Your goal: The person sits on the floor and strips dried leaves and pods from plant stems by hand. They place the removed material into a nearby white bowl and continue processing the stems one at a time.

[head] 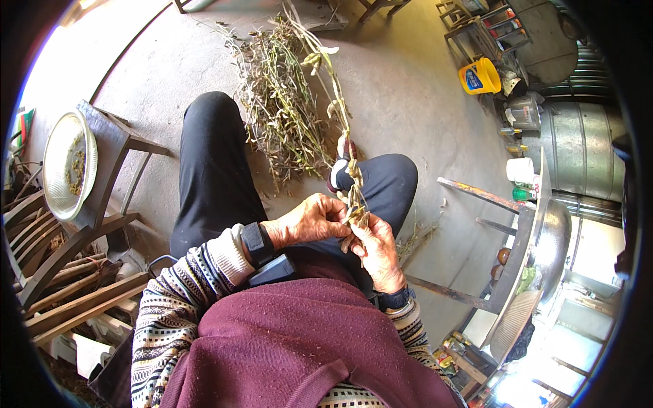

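A dried bean stalk with pods (pixel 355 181) stretches from my hands up past my knee toward the top of the picture. My right hand (pixel 378 251) is closed around its pod-covered lower end. Against the same pods, the thumb and fingers of my left hand (pixel 311 220) pinch a pod, which they partly hide. Beyond my legs, a heap of dried bean plants (pixel 278 102) lies on the concrete floor. To the left, a pale basin (pixel 92 153) holds a small amount of beans or pods.
The basin rests on a dark wooden chair (pixel 109 153). Wooden boards (pixel 92 301) are stacked at lower left. At right stand a table (pixel 515 255) with a large metal pan (pixel 553 245) and, farther off, a yellow bucket (pixel 479 76). Loose stalks (pixel 418 237) lie near my right knee.
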